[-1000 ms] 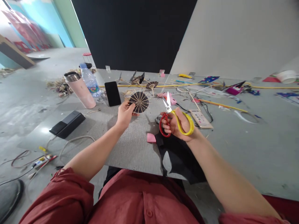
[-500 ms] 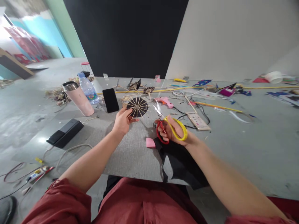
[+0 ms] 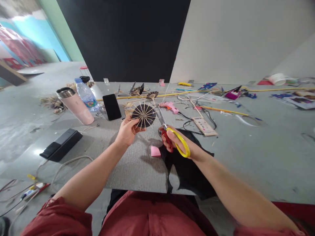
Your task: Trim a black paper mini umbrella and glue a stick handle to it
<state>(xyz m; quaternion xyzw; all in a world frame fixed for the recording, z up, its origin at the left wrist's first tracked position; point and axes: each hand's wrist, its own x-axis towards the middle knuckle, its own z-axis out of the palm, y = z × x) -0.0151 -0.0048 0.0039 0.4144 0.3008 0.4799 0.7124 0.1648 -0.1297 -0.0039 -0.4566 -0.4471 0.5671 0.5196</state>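
The left hand (image 3: 126, 132) is grasping a black disc (image 3: 144, 116) by its near edge, and thin sticks spread over it like spokes. The right hand (image 3: 173, 137) is grasping scissors (image 3: 164, 125) with yellow and red handles; their blades are close to the disc, but apart from it. Below the right hand, a black sheet (image 3: 194, 173) lies on the table (image 3: 135, 173). Beyond this hand lies a pink glue gun (image 3: 169, 107); beyond the left hand, a phone (image 3: 112, 107).
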